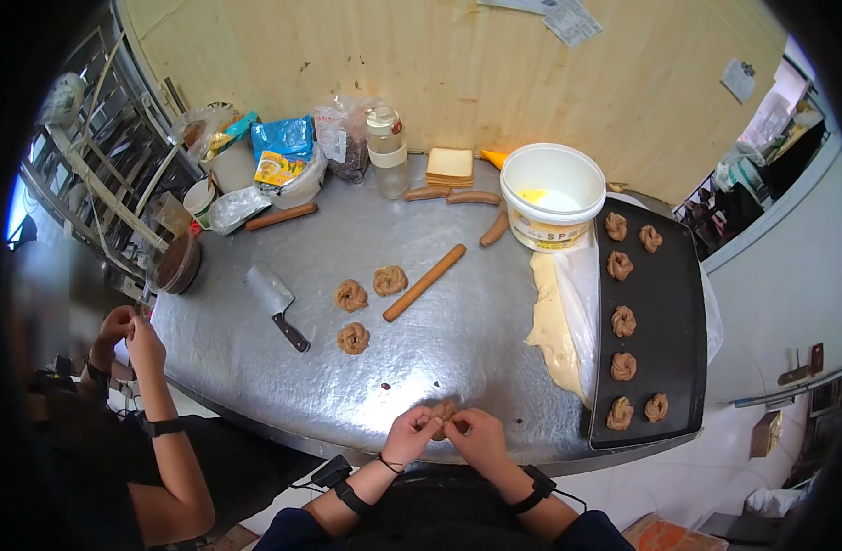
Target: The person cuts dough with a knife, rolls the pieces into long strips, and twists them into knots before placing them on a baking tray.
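Near the front edge of the metal table, my left hand (410,435) and my right hand (480,439) pinch a small brown dough piece (444,410) between them, one from each side. Fingers and thumbs cover much of it. Beyond my hands lie three twisted dough rings, one of them (353,338) the nearest to me. A wooden rolling pin (424,283) rests slantwise to their right. The cleaver (277,298) with a black handle lies to their left.
A black tray (660,285) with several dough rings stands at the right, beside pale dough (553,331) and a white tub (553,197). Bags, a bottle (388,154) and bread slices (449,166) line the back. A co-worker's hands (134,335) are at the left.
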Tool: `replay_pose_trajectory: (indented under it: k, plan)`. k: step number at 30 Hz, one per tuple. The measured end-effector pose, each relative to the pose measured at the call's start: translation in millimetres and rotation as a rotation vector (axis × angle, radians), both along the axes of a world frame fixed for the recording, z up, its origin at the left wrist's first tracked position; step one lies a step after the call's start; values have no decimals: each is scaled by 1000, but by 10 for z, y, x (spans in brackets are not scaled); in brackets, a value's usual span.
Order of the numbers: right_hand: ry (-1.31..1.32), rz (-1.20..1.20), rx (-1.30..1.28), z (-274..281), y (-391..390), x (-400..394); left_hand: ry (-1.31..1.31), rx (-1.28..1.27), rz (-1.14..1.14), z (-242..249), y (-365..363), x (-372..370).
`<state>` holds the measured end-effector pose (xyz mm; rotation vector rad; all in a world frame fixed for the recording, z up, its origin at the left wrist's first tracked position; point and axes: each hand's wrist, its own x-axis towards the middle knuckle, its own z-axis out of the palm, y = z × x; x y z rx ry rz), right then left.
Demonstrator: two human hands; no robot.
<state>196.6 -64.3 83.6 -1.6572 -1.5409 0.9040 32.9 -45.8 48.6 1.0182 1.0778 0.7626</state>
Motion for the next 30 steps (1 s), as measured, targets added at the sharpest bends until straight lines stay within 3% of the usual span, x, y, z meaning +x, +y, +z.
replay_pose_trajectory:
  k: [5, 7, 11, 13, 16, 22, 24, 30]
  plan:
    - [110, -110, -2, -170, -35, -16, 54, 61, 67, -86, -38, 14]
    - [329, -210, -99, -263, -36, -20, 47, 77, 81, -79, -41, 22]
    - [329, -229, -87, -263, -43, -49, 102, 88, 92, -70, -28, 33]
    - [-4, -75, 226, -194, -8, -60, 137, 80, 84, -139, -29, 25]
    - [-234, 31, 453, -53, 41, -72, -46, -50, 156, -280, -42, 29]
    - [-439, 62, 475, -4, 46, -65, -259, -358, 100, 39, -75, 45]
    - [-453, 64, 466, -8, 60, -53, -381, -496, 197, 133, -93, 88]
    - [-463, 79, 464, 10, 90, -27, -503, -523, 190, 85, -118, 89]
